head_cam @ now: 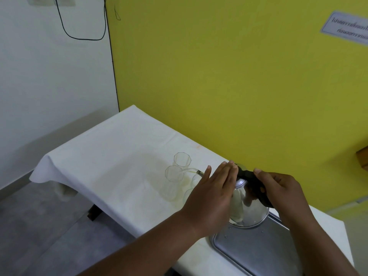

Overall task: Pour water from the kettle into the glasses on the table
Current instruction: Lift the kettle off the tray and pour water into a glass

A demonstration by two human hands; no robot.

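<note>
A shiny steel kettle (251, 206) is tilted to the left above a metal tray, its spout toward the glasses. My right hand (282, 194) grips its black handle. My left hand (214, 193) lies flat with straight fingers against the kettle's lid and left side. A thin stream of water arcs from the spout into a clear glass (173, 181). A second clear glass (182, 159) stands just behind it. Further glasses near the spout are partly hidden by my left hand.
The table (111, 162) wears a white cloth and stands against a yellow wall (219, 76). A steel tray (256, 250) lies at the near right, under the kettle. The table's left edge drops to a grey floor. A black cable hangs on the white wall.
</note>
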